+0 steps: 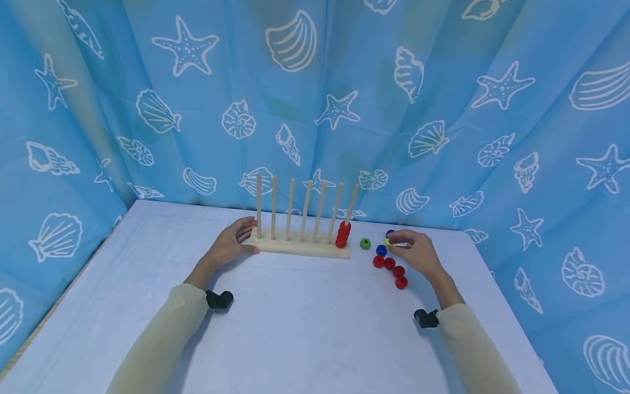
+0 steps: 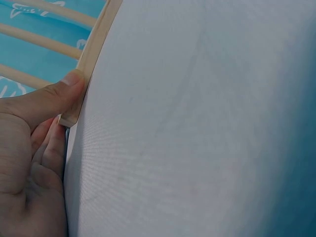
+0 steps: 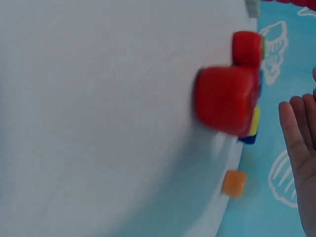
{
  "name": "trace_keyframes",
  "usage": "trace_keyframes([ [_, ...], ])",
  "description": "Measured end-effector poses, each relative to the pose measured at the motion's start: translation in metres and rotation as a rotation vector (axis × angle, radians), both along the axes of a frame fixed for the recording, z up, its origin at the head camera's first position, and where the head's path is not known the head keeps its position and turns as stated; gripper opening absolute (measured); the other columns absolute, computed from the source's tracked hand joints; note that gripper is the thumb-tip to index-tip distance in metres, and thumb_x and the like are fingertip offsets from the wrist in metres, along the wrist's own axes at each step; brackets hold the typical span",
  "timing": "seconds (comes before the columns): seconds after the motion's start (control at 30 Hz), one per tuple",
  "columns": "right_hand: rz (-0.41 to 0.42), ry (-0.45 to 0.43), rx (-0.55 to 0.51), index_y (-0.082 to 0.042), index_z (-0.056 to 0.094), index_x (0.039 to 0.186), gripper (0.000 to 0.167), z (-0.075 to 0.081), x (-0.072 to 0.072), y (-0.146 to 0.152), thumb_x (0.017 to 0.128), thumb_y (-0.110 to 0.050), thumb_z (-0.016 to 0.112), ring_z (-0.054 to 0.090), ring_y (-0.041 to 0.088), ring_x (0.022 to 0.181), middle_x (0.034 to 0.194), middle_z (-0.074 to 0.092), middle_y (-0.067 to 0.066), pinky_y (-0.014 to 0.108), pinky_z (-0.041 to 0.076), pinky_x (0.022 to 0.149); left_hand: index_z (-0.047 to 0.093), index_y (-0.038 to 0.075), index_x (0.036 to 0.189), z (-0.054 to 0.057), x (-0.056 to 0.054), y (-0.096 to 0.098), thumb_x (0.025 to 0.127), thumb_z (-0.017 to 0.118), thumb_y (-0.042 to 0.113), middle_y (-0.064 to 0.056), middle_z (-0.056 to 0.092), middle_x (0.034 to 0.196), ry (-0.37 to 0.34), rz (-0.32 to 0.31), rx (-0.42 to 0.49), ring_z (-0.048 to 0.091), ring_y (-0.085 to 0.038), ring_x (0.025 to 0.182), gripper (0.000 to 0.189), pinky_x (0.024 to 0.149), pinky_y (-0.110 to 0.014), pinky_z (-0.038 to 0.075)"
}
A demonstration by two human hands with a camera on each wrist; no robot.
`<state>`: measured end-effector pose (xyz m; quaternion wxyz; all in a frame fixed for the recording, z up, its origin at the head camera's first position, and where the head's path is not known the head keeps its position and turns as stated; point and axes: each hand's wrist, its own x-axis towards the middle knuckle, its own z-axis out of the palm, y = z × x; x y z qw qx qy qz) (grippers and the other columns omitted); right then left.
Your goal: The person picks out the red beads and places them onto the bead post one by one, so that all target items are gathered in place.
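My left hand (image 1: pixel 230 242) pinches the left end of a wooden peg rack (image 1: pixel 300 248), thumb on the front and fingers behind, as the left wrist view (image 2: pixel 37 123) also shows. Several upright dowels rise from the rack; red beads (image 1: pixel 343 234) are stacked on the rightmost one. Over the loose beads, my right hand (image 1: pixel 417 251) has its thumb and fingertips right by a yellow bead (image 1: pixel 387 242). In the right wrist view that yellow bead (image 3: pixel 255 121) sits among the others, apart from the straight fingers (image 3: pixel 291 131).
A green bead (image 1: pixel 365 244) lies right of the rack. Blue beads (image 1: pixel 381 250) sit beside the yellow one, with several red beads (image 1: pixel 390 264) in a line nearer me. An orange bead (image 3: pixel 234 183) shows in the right wrist view. A shell-patterned blue curtain (image 1: pixel 295 109) hangs behind the table.
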<state>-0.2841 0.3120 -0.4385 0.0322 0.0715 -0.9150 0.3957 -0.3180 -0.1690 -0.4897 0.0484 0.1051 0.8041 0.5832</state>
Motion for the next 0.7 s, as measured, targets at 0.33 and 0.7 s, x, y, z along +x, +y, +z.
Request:
trace_keyframes([
  [0.33,-0.020,-0.119,0.044,-0.014,0.065,0.123,0.042,-0.013,0.007,0.014,0.085,-0.025,0.077,0.056,0.031,0.119,0.122,0.064,0.009,0.050,0.054,0.094,0.032,0.004,0.150,0.001,0.000,0.001,0.074,0.081,-0.004,-0.013,0.042,0.149,0.000,-0.011,0.012,0.040,-0.025,0.137,0.091,0.110,-0.025,0.039],
  [0.7,0.005,-0.206,-0.030,-0.016,0.064,0.125,0.048,-0.024,0.008,0.022,0.081,-0.024,0.081,0.057,0.029,0.117,0.122,0.063,0.008,0.040,0.058,0.088,0.033,0.007,0.150,0.000,0.001,0.001,0.074,0.081,-0.002,-0.011,0.042,0.149,-0.014,0.017,-0.006,0.041,-0.024,0.137,0.091,0.111,-0.028,0.038],
])
